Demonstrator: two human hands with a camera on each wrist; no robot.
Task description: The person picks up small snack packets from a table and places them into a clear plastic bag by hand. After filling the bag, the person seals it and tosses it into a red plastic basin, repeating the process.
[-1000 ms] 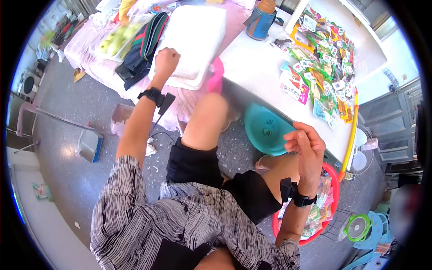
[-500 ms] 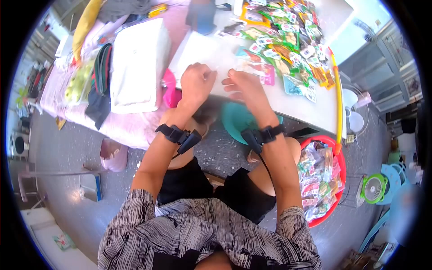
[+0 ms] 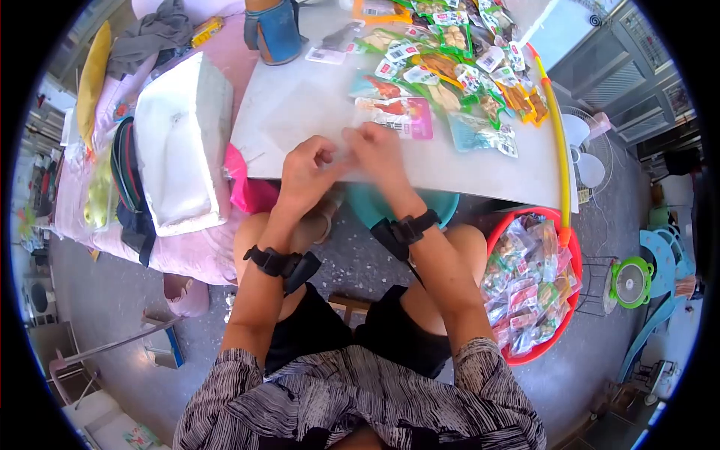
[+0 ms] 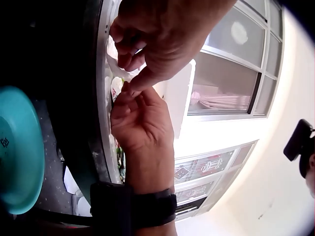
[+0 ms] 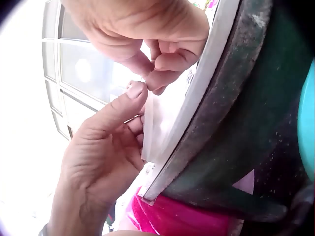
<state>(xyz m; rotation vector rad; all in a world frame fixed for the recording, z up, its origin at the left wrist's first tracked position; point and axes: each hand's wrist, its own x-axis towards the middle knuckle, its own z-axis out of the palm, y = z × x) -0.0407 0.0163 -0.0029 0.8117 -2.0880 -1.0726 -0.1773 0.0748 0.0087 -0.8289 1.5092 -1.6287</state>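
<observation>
My left hand [image 3: 306, 176] and right hand [image 3: 381, 156] meet fingertip to fingertip over the front edge of the white table [image 3: 262, 124]. Between them is a thin, see-through plastic bag [image 5: 160, 120], which hangs pale beside the left fingers in the right wrist view. The left thumb and fingers pinch its edge, and the right thumb and index finger pinch it close by. Just beyond the hands lies a pink-edged food packet [image 3: 416, 118]; several more sealed food packets [image 3: 442, 67] are heaped behind it.
A red basket [image 3: 576, 289] full of packed pouches stands at the right, a teal basin [image 3: 420, 208] under the table edge. On the left, a white foam box [image 3: 180, 127] sits on the pink bed cover. A blue flask [image 3: 276, 34] and a yellow tube [image 3: 556, 142] are on the table.
My left hand has come from over the foam box to the table edge, and the right hand has moved inward to meet it. The head view has turned toward the table.
</observation>
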